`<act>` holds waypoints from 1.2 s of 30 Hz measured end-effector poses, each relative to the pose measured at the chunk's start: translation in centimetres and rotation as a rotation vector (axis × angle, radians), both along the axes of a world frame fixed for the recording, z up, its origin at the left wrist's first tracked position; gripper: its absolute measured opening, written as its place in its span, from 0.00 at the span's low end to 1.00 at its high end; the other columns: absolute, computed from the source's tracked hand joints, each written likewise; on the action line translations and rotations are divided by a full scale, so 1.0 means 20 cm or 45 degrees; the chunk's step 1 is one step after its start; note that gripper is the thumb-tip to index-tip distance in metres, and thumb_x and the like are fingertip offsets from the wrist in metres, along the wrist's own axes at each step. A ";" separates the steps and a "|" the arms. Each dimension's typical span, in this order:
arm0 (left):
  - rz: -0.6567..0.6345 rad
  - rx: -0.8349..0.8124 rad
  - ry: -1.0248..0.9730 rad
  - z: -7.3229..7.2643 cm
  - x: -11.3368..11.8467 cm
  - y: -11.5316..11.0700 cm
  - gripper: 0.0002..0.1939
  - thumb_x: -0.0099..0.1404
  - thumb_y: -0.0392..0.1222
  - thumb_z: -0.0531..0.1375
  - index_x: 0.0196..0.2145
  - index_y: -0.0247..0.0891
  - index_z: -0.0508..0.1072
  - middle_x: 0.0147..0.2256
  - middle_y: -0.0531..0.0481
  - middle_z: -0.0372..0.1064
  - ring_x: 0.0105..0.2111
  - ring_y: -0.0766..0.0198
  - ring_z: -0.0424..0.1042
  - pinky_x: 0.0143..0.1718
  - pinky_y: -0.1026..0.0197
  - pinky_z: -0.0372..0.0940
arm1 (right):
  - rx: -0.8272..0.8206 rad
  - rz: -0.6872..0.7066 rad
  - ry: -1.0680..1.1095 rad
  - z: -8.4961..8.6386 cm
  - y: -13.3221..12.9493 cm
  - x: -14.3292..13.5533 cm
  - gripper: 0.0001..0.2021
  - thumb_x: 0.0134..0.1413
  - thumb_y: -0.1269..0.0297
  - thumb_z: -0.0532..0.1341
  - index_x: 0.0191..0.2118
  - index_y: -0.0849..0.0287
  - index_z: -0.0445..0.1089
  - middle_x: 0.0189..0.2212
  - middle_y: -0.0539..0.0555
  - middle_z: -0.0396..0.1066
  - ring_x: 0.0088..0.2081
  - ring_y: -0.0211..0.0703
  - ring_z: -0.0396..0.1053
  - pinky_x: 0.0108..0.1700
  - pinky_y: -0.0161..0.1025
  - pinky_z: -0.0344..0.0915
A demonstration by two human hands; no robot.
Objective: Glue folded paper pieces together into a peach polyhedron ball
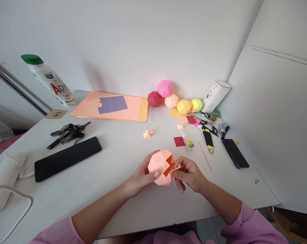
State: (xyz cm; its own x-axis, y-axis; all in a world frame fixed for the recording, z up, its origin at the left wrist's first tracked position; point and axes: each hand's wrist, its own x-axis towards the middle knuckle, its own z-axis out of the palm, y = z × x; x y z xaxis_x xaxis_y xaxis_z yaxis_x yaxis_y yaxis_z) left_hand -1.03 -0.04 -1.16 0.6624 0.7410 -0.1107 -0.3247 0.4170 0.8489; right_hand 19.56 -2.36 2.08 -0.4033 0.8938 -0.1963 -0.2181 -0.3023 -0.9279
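Note:
A peach faceted paper ball (pixel 158 166) is held above the front middle of the table. My left hand (pixel 144 174) wraps round its left side, thumb on the front. The ball's right side has a jagged opening with an orange inside. At that opening my right hand (pixel 187 174) pinches a small peach paper flap (pixel 177 168) between thumb and fingers. Small folded peach pieces (pixel 148 134) lie behind the ball, and another peach piece (pixel 180 126) rests further right. A small glue bottle (pixel 189 142) lies beside a red paper square (pixel 179 141).
Several finished paper balls (pixel 165 88) stand by the wall. Peach sheets (pixel 87 105) lie back left, near a bottle (pixel 53 81). Keys (pixel 69 132) and a black phone (pixel 68 158) are left. A cutter (pixel 208 138), scissors (pixel 214 129) and dark case (pixel 235 153) lie right.

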 end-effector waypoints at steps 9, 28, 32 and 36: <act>0.088 0.060 0.032 0.01 0.00 -0.01 0.40 0.59 0.50 0.63 0.62 0.46 0.47 0.58 0.39 0.58 0.54 0.45 0.63 0.47 0.47 0.67 | -0.020 -0.062 -0.021 0.03 -0.01 -0.01 0.11 0.50 0.61 0.67 0.34 0.61 0.68 0.20 0.47 0.73 0.12 0.32 0.65 0.13 0.28 0.59; 0.107 0.141 0.076 -0.01 -0.01 -0.01 0.43 0.56 0.50 0.65 0.62 0.47 0.45 0.59 0.39 0.57 0.57 0.45 0.60 0.51 0.47 0.63 | 0.007 -0.064 -0.156 0.05 -0.03 -0.02 0.10 0.50 0.63 0.66 0.33 0.62 0.67 0.19 0.47 0.73 0.14 0.34 0.68 0.14 0.28 0.60; 0.123 0.164 0.058 -0.02 0.00 -0.02 0.43 0.56 0.49 0.65 0.62 0.48 0.45 0.58 0.39 0.57 0.56 0.46 0.61 0.52 0.46 0.62 | -0.002 -0.080 -0.127 0.05 -0.03 -0.02 0.10 0.53 0.60 0.64 0.33 0.62 0.66 0.18 0.48 0.72 0.13 0.34 0.68 0.14 0.28 0.59; 0.161 0.171 0.021 -0.03 0.01 -0.02 0.43 0.56 0.48 0.65 0.62 0.49 0.46 0.57 0.40 0.59 0.55 0.46 0.62 0.51 0.46 0.63 | -0.012 -0.095 -0.110 0.05 -0.04 -0.03 0.11 0.54 0.60 0.64 0.30 0.61 0.64 0.16 0.46 0.71 0.13 0.34 0.67 0.14 0.27 0.59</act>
State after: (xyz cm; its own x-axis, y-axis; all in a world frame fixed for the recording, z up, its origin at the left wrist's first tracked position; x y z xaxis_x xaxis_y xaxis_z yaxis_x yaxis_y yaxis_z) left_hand -0.90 -0.38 -1.74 0.5621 0.8269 -0.0151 -0.3525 0.2560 0.9001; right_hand 18.92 -3.13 2.99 -0.3170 0.9186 -0.2357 -0.1595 -0.2967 -0.9416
